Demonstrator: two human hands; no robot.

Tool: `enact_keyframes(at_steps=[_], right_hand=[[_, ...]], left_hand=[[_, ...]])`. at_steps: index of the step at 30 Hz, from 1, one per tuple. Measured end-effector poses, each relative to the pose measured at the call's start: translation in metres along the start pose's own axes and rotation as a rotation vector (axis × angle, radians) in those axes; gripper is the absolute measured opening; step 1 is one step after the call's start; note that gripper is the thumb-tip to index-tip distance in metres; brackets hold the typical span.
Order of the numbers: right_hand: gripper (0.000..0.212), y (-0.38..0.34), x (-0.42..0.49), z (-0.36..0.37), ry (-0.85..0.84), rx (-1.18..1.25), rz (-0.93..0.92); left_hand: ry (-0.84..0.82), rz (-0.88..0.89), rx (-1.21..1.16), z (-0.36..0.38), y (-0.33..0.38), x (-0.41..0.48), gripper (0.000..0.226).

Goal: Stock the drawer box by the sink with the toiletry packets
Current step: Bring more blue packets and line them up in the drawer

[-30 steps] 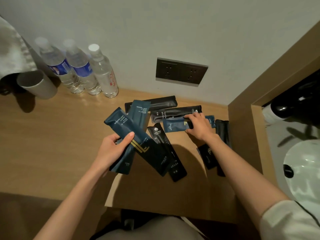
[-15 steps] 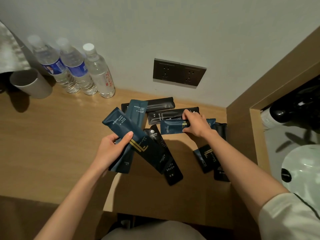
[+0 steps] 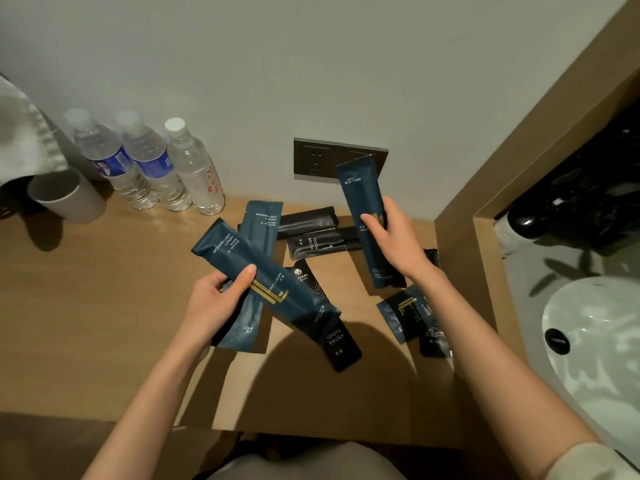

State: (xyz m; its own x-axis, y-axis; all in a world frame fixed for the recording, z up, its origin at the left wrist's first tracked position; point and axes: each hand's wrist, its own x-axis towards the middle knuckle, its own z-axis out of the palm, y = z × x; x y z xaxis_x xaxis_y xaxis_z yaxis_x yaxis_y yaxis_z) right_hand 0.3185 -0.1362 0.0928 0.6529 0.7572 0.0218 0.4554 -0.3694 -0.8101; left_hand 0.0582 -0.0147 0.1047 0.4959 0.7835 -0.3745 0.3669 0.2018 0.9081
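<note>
Fingers, left hand (image 3: 211, 303): curled around a fanned bunch of blue packets (image 3: 266, 282), thumb pressed flat across the top one; a comb packet (image 3: 247, 317) hung behind it.
Fingers, right hand (image 3: 394, 237): pinched on a single blue packet (image 3: 369, 216), held upright above the counter (image 3: 86, 306), its top edge in front of the wall socket (image 3: 311, 161).
Loose packets: black toothbrush packets (image 3: 322, 242) and smaller ones (image 3: 412, 317) lay scattered on the wood between the hands and near the sink (image 3: 595, 341).
Drawer box: I could not tell where it stood; no open drawer showed in the head view.
Step in hand: gathering, probably; the lifted packet looked bound for the left-hand bunch.
How to do it well: lay it lengthwise on the fan, square the edges, and let the left thumb clamp it before releasing.
Risk: slick film packets could slide out of a loose fan.
Background: three water bottles (image 3: 156, 164) and a grey cup (image 3: 65, 195) stood well apart at the wall.
</note>
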Motion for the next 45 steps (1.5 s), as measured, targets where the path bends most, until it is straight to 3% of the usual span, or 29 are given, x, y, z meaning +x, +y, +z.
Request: enact_keyframes(at_steps=[5,10,16,18,26,36,45], right_hand=[[0.023,-0.032,-0.075,-0.004,0.045,0.143,0.092],[0.038,-0.034,-0.168,0.024,0.025,0.192,0.271],[0.036,-0.047,-0.283,0.058,0.170,0.507,0.590],[0.044,-0.055,-0.326,0.067,0.233,0.576,0.677],[0.065,-0.071,-0.481,0.083,0.395,0.673,0.780],[0.044,-0.046,-0.645,0.041,0.815,0.681,0.816],[0.048,0.023,-0.830,-0.043,1.094,0.629,0.886]], left_hand=[[-0.046,0.051,0.049,-0.005,-0.004,-0.021,0.009],[-0.178,0.060,0.096,-0.015,-0.027,-0.050,0.008],[-0.336,0.052,0.169,-0.036,-0.067,-0.094,0.015],[-0.417,0.049,0.214,-0.044,-0.082,-0.114,0.016],[-0.711,0.168,0.387,-0.048,-0.113,-0.191,0.020],[-1.019,0.394,0.504,0.065,-0.126,-0.320,0.020],[-1.156,0.309,0.471,0.207,-0.174,-0.487,0.017]])
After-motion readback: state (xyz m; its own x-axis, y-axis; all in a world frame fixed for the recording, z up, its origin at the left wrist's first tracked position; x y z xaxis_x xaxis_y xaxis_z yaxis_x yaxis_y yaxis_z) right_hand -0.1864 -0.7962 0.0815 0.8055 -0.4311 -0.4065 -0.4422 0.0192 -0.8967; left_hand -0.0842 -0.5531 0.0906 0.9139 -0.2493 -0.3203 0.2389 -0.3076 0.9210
